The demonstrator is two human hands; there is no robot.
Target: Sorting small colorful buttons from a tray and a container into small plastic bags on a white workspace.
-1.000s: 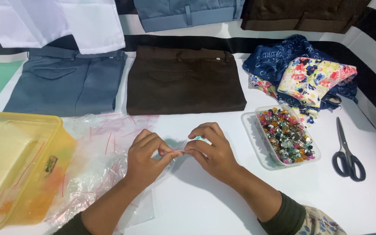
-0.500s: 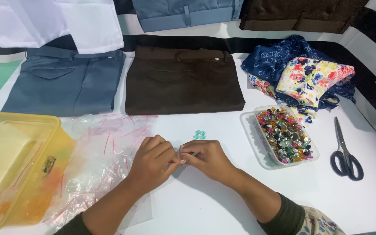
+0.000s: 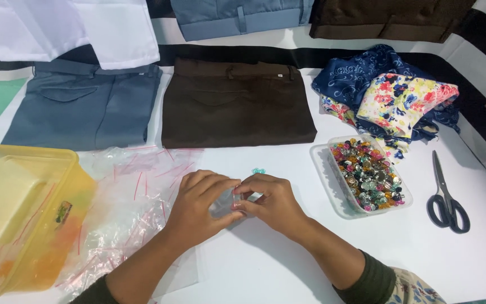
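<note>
At nine o'clock we have our yellow plastic container [image 3: 21,208], lid on, parked at the table's left edge where it stays out of the way. Just right of it, touching its side, lies a loose heap of small clear zip bags [image 3: 133,197] with red seal strips, spread within easy reach of our left hand [image 3: 198,208]. At ten o'clock folded grey-blue trousers [image 3: 82,107] lie flat, and at twelve o'clock folded dark brown trousers [image 3: 234,104] sit beside them, both laid out neatly above our working space.

At the centre our two hands meet. Our left hand's fingers are pressed together on one small clear bag [image 3: 227,201], and our right hand [image 3: 274,202] pinches the same bag from the other side, thumbs and fingertips closing on its top edge, so it is held taut between us just above the white table [image 3: 265,270]. What is inside it we cannot tell. A tiny teal bead [image 3: 259,170] lies on the table just beyond our fingers, at twelve o'clock from them.

At two o'clock a clear tray of mixed colourful beads [image 3: 367,174] sits close to our right hand for picking. Behind it, floral and blue fabric [image 3: 392,93] is bunched. At three o'clock black scissors [image 3: 446,197] lie closed, well apart.
</note>
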